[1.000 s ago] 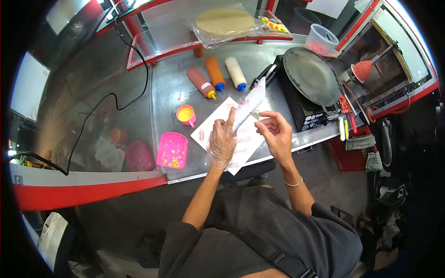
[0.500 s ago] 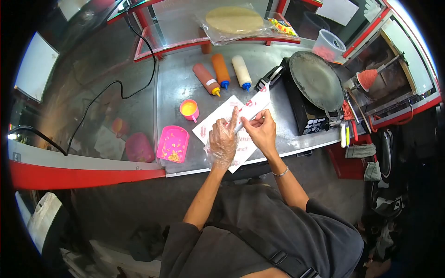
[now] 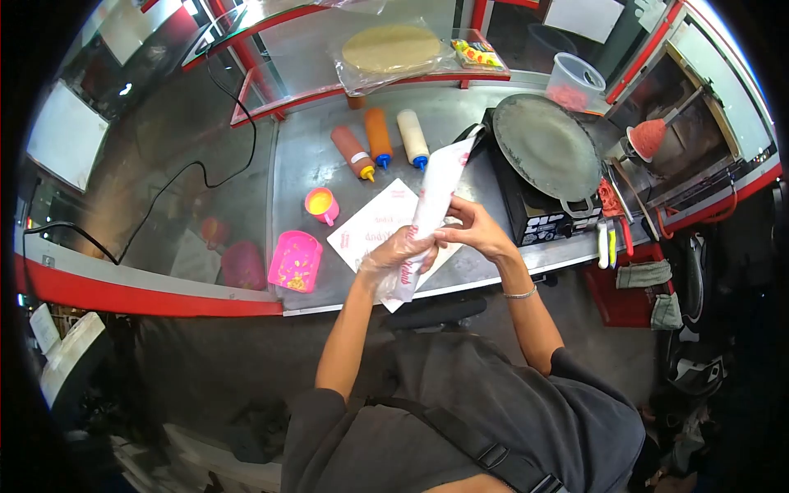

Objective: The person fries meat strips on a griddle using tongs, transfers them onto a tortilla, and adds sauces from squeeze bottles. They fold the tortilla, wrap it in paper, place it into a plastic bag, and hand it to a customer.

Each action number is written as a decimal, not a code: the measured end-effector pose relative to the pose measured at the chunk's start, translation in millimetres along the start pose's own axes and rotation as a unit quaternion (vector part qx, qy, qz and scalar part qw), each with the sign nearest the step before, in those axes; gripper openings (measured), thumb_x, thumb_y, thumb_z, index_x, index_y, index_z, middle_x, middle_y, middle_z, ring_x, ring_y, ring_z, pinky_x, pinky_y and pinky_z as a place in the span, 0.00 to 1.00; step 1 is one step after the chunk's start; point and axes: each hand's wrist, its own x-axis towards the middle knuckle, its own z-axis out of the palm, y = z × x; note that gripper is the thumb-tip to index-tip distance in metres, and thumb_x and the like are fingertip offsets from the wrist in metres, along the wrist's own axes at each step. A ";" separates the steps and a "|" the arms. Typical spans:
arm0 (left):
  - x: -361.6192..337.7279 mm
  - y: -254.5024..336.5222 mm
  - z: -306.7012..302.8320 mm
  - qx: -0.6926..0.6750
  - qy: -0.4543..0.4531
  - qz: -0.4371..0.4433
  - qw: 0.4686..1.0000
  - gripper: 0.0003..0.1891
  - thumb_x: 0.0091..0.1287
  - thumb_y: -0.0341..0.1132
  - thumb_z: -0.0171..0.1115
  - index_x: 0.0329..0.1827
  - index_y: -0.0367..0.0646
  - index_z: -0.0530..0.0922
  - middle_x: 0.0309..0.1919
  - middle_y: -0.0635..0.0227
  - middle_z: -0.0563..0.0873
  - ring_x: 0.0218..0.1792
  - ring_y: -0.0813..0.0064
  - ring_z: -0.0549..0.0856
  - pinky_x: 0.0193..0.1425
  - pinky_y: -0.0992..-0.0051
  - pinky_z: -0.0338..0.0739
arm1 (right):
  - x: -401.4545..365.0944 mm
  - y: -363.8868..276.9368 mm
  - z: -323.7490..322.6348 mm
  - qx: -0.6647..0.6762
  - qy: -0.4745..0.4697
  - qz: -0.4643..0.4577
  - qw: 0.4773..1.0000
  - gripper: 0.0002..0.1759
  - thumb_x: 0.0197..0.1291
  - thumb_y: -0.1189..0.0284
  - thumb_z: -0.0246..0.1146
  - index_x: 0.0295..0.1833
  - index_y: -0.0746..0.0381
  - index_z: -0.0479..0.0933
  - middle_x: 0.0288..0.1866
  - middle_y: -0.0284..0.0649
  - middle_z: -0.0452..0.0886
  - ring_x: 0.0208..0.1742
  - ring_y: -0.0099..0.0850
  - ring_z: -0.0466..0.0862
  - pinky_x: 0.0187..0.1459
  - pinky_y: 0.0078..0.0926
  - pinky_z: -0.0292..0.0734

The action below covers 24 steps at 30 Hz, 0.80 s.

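A long roll wrapped in white paper with red print is raised above the counter, tilted with its top away from me. My left hand, in a clear plastic glove, is closed around its lower part. The fingers of my right hand pinch the roll's right side near the middle. What lies inside the paper is hidden. Beneath the hands, printed paper sheets lie on the metal counter. To their left are a pink cup with yellow liquid and a pink tray with yellow crumbs.
Three squeeze bottles, brownish red, orange and white, lie behind the paper. A flat pan sits on a black stove at right. Bagged flatbreads rest on the glass shelf. Tools with coloured handles hang over the right edge.
The wrapped roll has been lifted off the sheets and now stands tilted in my hands. My left hand has gone from pointing fingers to a grip around it. The view has shifted slightly.
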 end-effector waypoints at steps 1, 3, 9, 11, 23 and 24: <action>-2.4 11.3 16.4 -0.066 0.008 0.022 0.998 0.29 0.68 0.51 0.79 0.56 0.32 0.81 0.31 0.67 0.84 0.28 0.76 0.83 0.37 0.74 0.81 | 3.8 -7.3 -3.2 -0.049 -0.030 -0.004 0.998 0.37 0.59 0.66 0.84 0.71 0.68 0.80 0.62 0.41 0.87 0.64 0.32 0.86 0.66 0.40 0.81; 14.2 6.7 -13.3 -0.021 -0.081 -0.006 0.996 0.32 0.66 0.52 0.81 0.58 0.32 0.80 0.32 0.66 0.85 0.28 0.75 0.84 0.38 0.72 0.81 | 12.4 -14.4 -6.0 -0.124 -0.080 -0.036 0.988 0.35 0.55 0.66 0.85 0.67 0.65 0.83 0.61 0.39 0.88 0.59 0.30 0.87 0.61 0.37 0.83; 11.3 21.9 -32.9 0.166 0.097 0.079 0.978 0.32 0.55 0.33 0.88 0.63 0.40 0.83 0.52 0.69 0.90 0.51 0.74 0.90 0.60 0.71 0.85 | 28.9 -15.3 16.1 -0.284 -0.011 -0.174 0.943 0.32 0.48 0.68 0.87 0.59 0.64 0.84 0.50 0.38 0.86 0.46 0.28 0.87 0.45 0.30 0.86; 22.1 -12.9 -39.8 0.262 0.179 0.121 0.941 0.29 0.55 0.32 0.88 0.60 0.40 0.85 0.49 0.71 0.90 0.50 0.76 0.88 0.59 0.71 0.84 | 33.6 6.7 18.7 -0.355 0.068 -0.218 0.907 0.29 0.47 0.70 0.87 0.54 0.63 0.82 0.43 0.38 0.80 0.43 0.28 0.85 0.36 0.24 0.88; 102.8 -120.6 -52.1 0.344 0.475 0.278 0.761 0.21 0.62 0.36 0.84 0.55 0.38 0.88 0.43 0.63 0.96 0.44 0.74 0.93 0.49 0.69 0.88 | 47.7 25.5 -10.7 -0.319 0.066 -0.164 0.931 0.29 0.45 0.70 0.87 0.55 0.64 0.86 0.47 0.42 0.89 0.40 0.36 0.89 0.43 0.31 0.87; 103.4 -123.4 -50.9 0.340 0.472 0.279 0.764 0.21 0.62 0.36 0.84 0.55 0.38 0.88 0.43 0.63 0.96 0.44 0.74 0.93 0.49 0.69 0.88 | 45.9 19.3 -9.5 -0.323 0.070 -0.162 0.930 0.29 0.45 0.70 0.87 0.55 0.64 0.86 0.47 0.42 0.89 0.40 0.36 0.89 0.43 0.31 0.87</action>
